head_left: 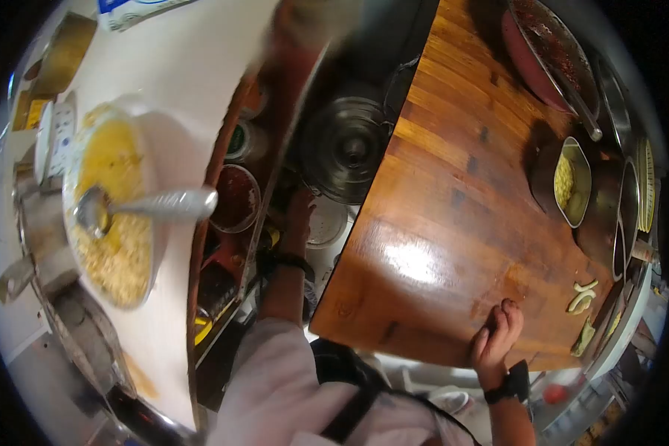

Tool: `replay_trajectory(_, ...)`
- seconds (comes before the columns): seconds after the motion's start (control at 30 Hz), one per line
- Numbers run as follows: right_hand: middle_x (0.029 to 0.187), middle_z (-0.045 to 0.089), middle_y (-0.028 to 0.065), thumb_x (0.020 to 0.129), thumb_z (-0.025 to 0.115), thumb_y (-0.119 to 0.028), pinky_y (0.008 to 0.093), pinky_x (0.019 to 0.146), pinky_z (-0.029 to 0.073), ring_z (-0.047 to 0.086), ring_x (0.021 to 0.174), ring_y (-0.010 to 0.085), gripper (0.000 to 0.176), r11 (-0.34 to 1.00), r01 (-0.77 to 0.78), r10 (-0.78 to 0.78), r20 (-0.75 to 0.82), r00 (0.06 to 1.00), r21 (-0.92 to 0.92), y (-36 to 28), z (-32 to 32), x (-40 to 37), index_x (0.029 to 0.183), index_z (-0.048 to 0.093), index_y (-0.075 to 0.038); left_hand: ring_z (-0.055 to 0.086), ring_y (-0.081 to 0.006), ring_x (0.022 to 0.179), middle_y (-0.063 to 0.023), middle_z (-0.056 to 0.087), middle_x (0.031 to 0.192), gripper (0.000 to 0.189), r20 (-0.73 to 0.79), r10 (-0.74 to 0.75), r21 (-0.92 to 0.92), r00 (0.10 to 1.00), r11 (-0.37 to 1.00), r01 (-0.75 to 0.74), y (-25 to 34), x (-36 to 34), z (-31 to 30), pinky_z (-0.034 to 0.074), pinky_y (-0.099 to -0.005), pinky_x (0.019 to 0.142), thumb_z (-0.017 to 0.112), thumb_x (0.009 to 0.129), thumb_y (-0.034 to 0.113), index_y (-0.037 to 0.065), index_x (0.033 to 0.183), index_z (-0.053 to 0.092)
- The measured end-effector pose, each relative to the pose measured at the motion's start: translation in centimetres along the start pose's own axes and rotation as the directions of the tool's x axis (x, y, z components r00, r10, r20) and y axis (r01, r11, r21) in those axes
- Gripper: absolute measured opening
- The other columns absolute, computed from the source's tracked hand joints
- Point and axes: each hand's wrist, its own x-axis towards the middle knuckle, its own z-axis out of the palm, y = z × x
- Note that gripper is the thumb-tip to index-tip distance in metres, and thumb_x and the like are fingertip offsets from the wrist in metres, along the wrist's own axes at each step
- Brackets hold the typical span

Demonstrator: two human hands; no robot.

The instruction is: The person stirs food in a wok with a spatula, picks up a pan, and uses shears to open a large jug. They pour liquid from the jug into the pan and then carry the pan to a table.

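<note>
My right hand [500,332] rests on the front edge of the wooden worktop [438,223], its fingers lying on the wood and the thumb a little apart, holding nothing. Down in the gap left of the worktop, my left hand [300,214] reaches in beside a pale round container [325,221]. It is dim there, and the fingers are too unclear to show whether they grip anything. Just above it is a round dark metal lid or pan [349,149].
On the white counter at left, a metal spoon [163,204] lies across an oval dish [119,275] of yellow and crumbly food. A red bowl [524,56] and a metal tin [548,175] stand at right. Jars [247,141] sit in the open drawer.
</note>
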Motion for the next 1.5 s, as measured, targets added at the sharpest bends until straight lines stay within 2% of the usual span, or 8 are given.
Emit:
replay_trajectory(0.4, 0.095, 0.041, 0.0185, 0.058, 0.044, -0.008, 0.0472, 0.077, 0.032, 0.042, 0.086, 0.0349, 0.033, 0.998, -0.047, 0.043, 0.098, 0.994, 0.038, 1.0, 0.0, -0.6, 0.090, 0.045, 0.000, 0.022, -0.0299, 0.122, -0.0116, 0.019, 0.134, 0.060, 0.144, 0.245, 0.286, 0.959, 0.917, -0.277, -0.3, 6.1, 0.3, 0.016, -0.0414, 0.101, 0.031, 0.082, 0.042, 0.011, 0.131, 0.013)
replay_trajectory(0.47, 0.094, 0.041, 0.0177, 0.058, 0.044, -0.008, 0.0467, 0.074, 0.033, 0.043, 0.083, 0.0344, 0.033, 0.998, -0.047, 0.042, 0.094, 0.995, 0.047, 1.0, 0.0, -0.6, 0.089, 0.045, 0.000, 0.045, -0.0137, 0.084, -0.0058, 0.046, 0.100, 0.038, -0.123, 0.028, 0.297, 0.992, 0.955, 0.009, -0.2, 8.1, 1.1, 0.039, -0.0267, 0.064, 0.043, 0.081, 0.010, 0.010, 0.119, 0.036)
replay_trajectory(0.6, 0.093, 0.040, 0.0176, 0.057, 0.043, -0.008, 0.0463, 0.072, 0.033, 0.043, 0.081, 0.0341, 0.033, 0.993, -0.041, 0.033, 0.072, 0.997, 0.108, 1.4, 0.2, -1.0, 0.089, 0.044, -0.001, 0.046, -0.0154, 0.081, -0.0076, 0.045, 0.104, 0.043, -0.058, -0.065, 0.099, 0.996, 0.993, 0.070, -1.5, 10.6, -0.3, 0.039, -0.0263, 0.062, 0.044, 0.081, 0.011, 0.009, 0.122, 0.033)
replay_trajectory(0.8, 0.092, 0.039, 0.0176, 0.058, 0.044, -0.008, 0.0466, 0.071, 0.032, 0.042, 0.082, 0.0340, 0.032, 0.993, -0.045, 0.036, 0.087, 0.996, 0.107, 1.3, 0.1, -0.9, 0.089, 0.043, -0.001, 0.048, -0.0196, 0.087, -0.0091, 0.049, 0.104, 0.042, -0.132, 0.161, 0.346, 0.978, 0.932, -0.106, -8.9, 15.9, -2.4, 0.041, -0.0304, 0.069, 0.044, 0.081, 0.011, 0.008, 0.122, 0.033)
replay_trajectory(0.87, 0.092, 0.039, 0.0178, 0.059, 0.044, -0.009, 0.0467, 0.071, 0.032, 0.042, 0.082, 0.0340, 0.031, 0.996, -0.031, 0.025, 0.063, 0.998, 0.084, 1.4, 0.2, -1.2, 0.089, 0.043, -0.001, 0.051, -0.0215, 0.086, -0.0126, 0.053, 0.098, 0.031, -0.200, 0.294, 0.788, 0.935, 0.615, -0.025, -6.0, 13.7, 0.3, 0.042, -0.0320, 0.072, 0.044, 0.081, 0.013, 0.003, 0.110, 0.045)
replay_trajectory(1.07, 0.093, 0.040, 0.0184, 0.062, 0.043, -0.008, 0.0467, 0.072, 0.033, 0.042, 0.082, 0.0339, 0.031, 0.996, -0.027, 0.019, 0.084, 0.996, 0.087, 1.3, 0.2, -0.9, 0.092, 0.042, -0.001, 0.053, -0.0255, 0.071, -0.0150, 0.057, 0.082, 0.022, -0.388, 0.453, 0.826, 0.803, 0.558, 0.085, -3.1, 11.0, 0.5, 0.042, -0.0319, 0.069, 0.048, 0.080, 0.019, -0.001, 0.087, 0.054)
replay_trajectory(1.17, 0.092, 0.040, 0.0184, 0.062, 0.043, -0.008, 0.0462, 0.072, 0.034, 0.042, 0.081, 0.0337, 0.031, 0.997, -0.018, 0.012, 0.075, 0.997, 0.080, 1.3, 0.1, -0.9, 0.092, 0.042, 0.000, 0.055, -0.0261, 0.075, -0.0157, 0.058, 0.083, 0.027, -0.088, 0.380, 0.866, 0.921, 0.486, -0.118, -2.2, 10.5, -0.2, 0.043, -0.0321, 0.069, 0.051, 0.079, 0.023, -0.002, 0.090, 0.054)
replay_trajectory(1.5, 0.086, 0.043, 0.0198, 0.061, 0.043, -0.009, 0.0454, 0.070, 0.034, 0.042, 0.078, 0.0328, 0.025, 0.994, 0.004, 0.020, -0.219, 0.975, 0.109, 0.6, 2.0, -0.6, 0.083, 0.046, 0.002, 0.045, -0.0257, 0.104, -0.0151, 0.046, 0.114, 0.038, -0.279, 0.168, 0.707, 0.946, 0.703, 0.084, 0.7, 10.6, 4.9, 0.036, -0.0341, 0.085, 0.045, 0.083, 0.024, 0.003, 0.114, 0.040)
